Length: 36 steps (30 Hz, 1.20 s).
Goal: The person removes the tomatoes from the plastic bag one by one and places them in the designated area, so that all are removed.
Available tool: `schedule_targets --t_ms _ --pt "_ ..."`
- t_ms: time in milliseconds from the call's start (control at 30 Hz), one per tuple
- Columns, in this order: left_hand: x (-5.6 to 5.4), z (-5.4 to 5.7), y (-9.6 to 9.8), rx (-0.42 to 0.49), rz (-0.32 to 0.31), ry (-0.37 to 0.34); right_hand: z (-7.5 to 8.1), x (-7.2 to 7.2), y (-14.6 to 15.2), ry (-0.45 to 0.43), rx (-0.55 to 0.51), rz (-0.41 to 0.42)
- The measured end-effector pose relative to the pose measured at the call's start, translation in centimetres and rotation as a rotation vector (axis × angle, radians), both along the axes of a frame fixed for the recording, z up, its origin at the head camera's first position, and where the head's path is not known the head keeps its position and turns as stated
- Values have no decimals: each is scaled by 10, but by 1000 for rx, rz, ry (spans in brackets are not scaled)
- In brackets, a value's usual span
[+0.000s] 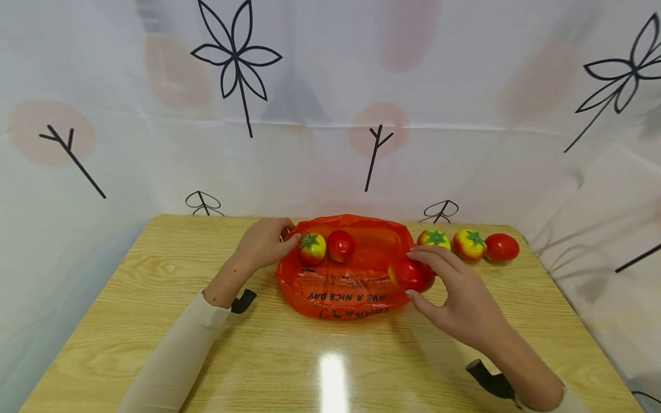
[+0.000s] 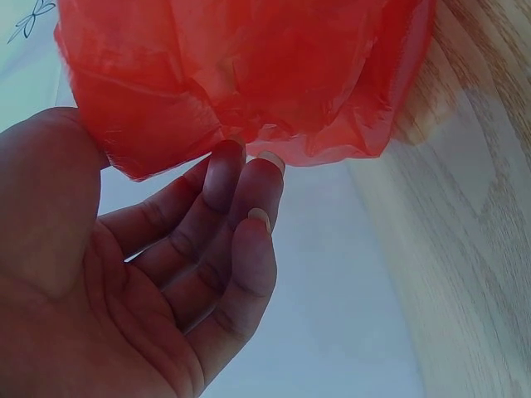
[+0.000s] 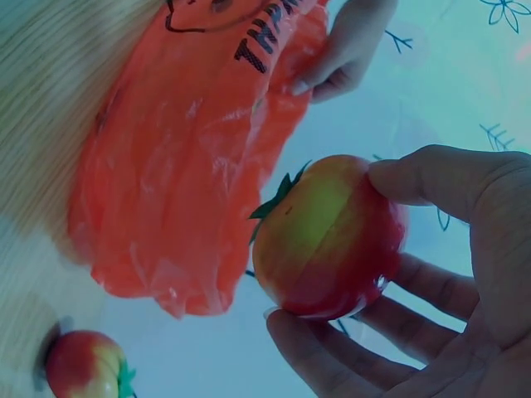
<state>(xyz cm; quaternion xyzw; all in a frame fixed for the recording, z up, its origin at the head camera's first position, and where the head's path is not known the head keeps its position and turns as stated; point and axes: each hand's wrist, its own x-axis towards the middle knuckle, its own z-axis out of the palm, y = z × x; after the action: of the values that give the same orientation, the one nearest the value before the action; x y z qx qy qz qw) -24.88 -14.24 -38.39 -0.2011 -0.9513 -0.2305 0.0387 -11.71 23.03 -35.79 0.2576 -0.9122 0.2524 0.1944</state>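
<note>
A red plastic bag [image 1: 335, 298] with black printing lies on the table, its mouth spread wide. My left hand [image 1: 260, 244] pinches the bag's left rim between thumb and curled fingers; the left wrist view shows the film [image 2: 232, 83] over those fingertips. Thumb and fingers of my right hand [image 1: 462, 295] grip a glossy red-and-yellow toy tomato [image 1: 413, 273], which overlaps the bag's right rim in the head view. Green leaves show on this tomato [image 3: 328, 240] in the right wrist view. Inside the bag sit a yellow-red tomato [image 1: 312, 249] and a red one [image 1: 341, 246].
To the right of the bag, a row on the table [image 1: 248, 367] holds a leafy tomato [image 1: 434, 238], another leafy tomato [image 1: 469, 245] and a plain red one [image 1: 501, 247]. A patterned white cloth [image 1: 320, 160] hangs behind the table's back edge.
</note>
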Motion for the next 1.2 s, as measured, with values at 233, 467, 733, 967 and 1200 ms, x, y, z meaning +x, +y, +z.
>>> schedule_targets --t_ms 233,467,733,967,1200 --pt "0 1 0 -1 -4 -3 0 5 10 13 5 -42" --pt "0 0 -1 -4 -3 -8 -2 8 20 20 7 -56" --pt "0 0 -1 -1 2 -19 -3 7 31 26 -5 -64" --pt "0 0 -2 -9 -3 -13 -3 4 41 44 -5 -87" --pt "0 0 -1 -15 -7 -13 -5 -2 51 47 -2 -96"
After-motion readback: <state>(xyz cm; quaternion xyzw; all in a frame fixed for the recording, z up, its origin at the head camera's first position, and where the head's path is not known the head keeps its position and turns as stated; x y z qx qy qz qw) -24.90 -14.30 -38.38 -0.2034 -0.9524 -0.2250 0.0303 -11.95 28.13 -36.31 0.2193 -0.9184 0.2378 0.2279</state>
